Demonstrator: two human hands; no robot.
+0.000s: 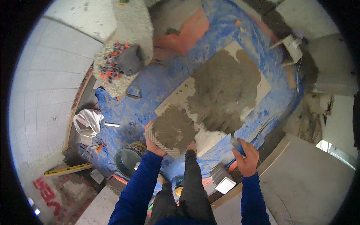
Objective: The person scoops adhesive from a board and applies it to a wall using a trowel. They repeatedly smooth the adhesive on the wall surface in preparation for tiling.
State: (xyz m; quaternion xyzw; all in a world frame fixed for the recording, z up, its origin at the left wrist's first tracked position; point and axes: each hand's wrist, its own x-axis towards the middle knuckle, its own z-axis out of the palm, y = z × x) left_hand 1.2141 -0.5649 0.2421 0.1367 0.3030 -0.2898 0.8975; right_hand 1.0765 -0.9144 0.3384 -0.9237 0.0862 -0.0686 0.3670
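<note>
My left hand (154, 147) grips the edge of a tile with a ribbed, pale back (171, 151). Wet grey mortar (176, 127) covers most of that tile's face. On the right, my right hand (247, 159) is closed around a hand tool with a blue handle (240, 149); its short greyish end points toward the board, and its exact kind is hard to make out. Ahead lies a large pale board (217, 139) with a broad patch of grey mortar (225, 90) spread over it. The held tile overlaps the board's near left end.
Blue plastic sheeting (146, 86) covers the floor. Left of my arm stands a dark bucket (129, 159); beyond it are a white cloth-like bag (89, 123) and a yellow spirit level (68, 169). Stacked tiles (223, 179) stand near my right leg. A wooden stool-like item (292, 48) stands far right.
</note>
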